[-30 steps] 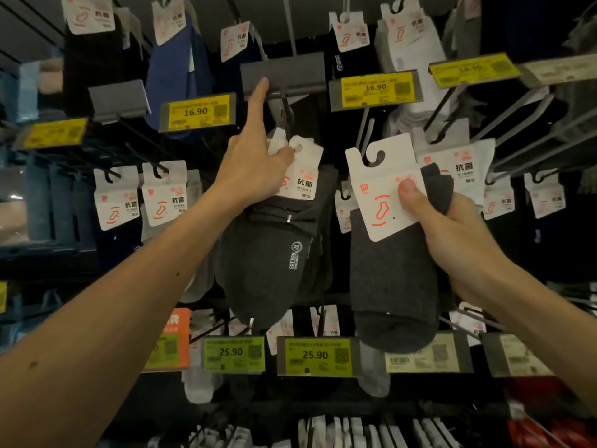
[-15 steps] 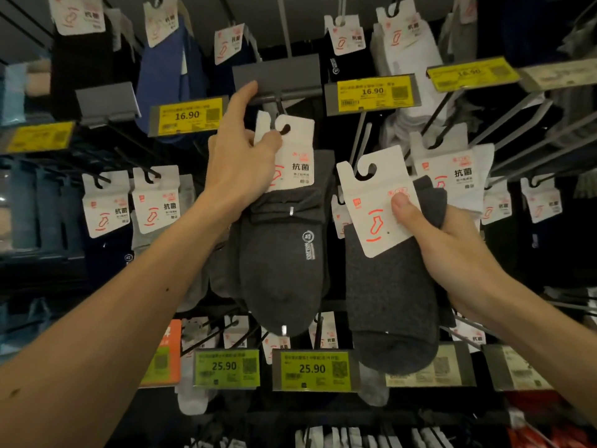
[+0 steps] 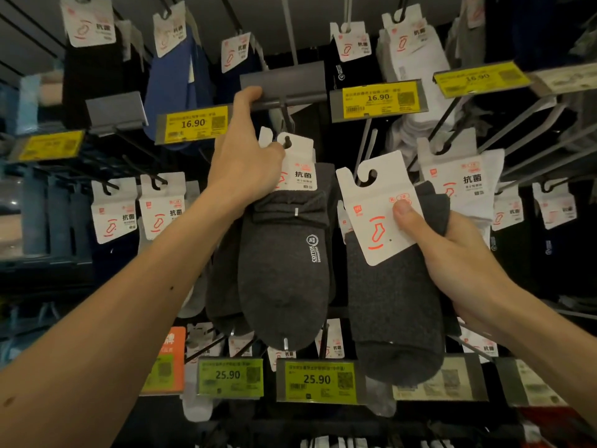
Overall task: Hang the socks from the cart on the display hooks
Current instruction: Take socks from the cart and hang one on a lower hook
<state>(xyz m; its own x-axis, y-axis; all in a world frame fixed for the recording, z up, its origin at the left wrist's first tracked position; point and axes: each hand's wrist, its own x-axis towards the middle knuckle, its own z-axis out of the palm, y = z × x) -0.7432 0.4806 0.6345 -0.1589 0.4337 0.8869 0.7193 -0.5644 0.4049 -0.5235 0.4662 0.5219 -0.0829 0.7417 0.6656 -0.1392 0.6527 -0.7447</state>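
— What is seen of the person?
— A bare left forearm point(image 3: 129, 302) and right forearm point(image 3: 533, 318) are seen. Small dark marks point(image 3: 171, 288) are dotted on the left; a short thumbnail point(image 3: 402, 206) is shown on the right hand point(image 3: 452, 253).

A shop's sock aisle: carded socks point(image 3: 284, 270) hang in rows on black hooks point(image 3: 155, 181), fronted by yellow price labels point(image 3: 193, 124) printed 16.90 and 25.90, with barcodes.

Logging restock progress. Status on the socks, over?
Left hand pinches first pack on hook. Right hand grips second pack, unhung. Left forefinger on blank price holder above.
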